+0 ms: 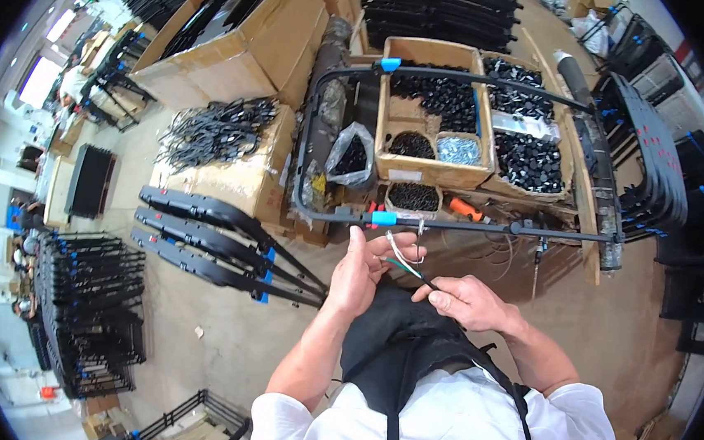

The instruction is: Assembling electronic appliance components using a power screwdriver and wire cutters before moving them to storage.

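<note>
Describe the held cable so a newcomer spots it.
Find the black tubular frame. Below its near bar, the right hand holds a black cable, whose white and green wires set it apart from the black apron beneath.

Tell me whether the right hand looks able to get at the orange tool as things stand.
Probably not straight away: the right hand is holding the black cable, and the black frame's near bar crosses between it and the orange tool. Freed, it could perhaps reach over the bar.
</note>
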Demonstrator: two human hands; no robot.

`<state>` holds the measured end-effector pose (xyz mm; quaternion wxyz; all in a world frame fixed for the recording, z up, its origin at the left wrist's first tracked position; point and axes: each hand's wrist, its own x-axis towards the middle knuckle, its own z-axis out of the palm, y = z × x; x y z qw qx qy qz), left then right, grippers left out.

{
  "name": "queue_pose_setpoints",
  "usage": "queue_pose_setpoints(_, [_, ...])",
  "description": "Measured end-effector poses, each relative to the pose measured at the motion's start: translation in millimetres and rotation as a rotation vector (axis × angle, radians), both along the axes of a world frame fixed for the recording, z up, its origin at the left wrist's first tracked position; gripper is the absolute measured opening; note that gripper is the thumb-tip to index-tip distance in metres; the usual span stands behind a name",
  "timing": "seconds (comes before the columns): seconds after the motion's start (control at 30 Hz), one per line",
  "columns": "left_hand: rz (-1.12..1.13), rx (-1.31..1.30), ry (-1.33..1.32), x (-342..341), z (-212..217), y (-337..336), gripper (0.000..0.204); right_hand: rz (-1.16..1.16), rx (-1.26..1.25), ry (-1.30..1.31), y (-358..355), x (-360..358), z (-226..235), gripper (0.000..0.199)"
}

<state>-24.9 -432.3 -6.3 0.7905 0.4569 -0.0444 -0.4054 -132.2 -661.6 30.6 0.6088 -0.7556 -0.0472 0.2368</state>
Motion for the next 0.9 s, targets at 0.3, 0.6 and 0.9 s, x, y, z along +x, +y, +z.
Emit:
queue_pose_setpoints(0.3, [0.117,0.165,0.042,-48.8,-2.2,29.0,0.052,0.456,0.035,-0.013,11.5,15.7,-48.7,0.046])
queue_pose_setpoints(0.6, [0.296,0.204,0.041,-21.9,-80.9,53.6,0.025,0.177,-0.057,0.168,55.3,27.9,-110.0,0.038])
queue_pose_setpoints(0.9, [0.342,0.195,0.230,54.4,-177.1,84.3,0.027,-0.115,-0.272,-0.021,125.5,83.1,-202.1,0.027])
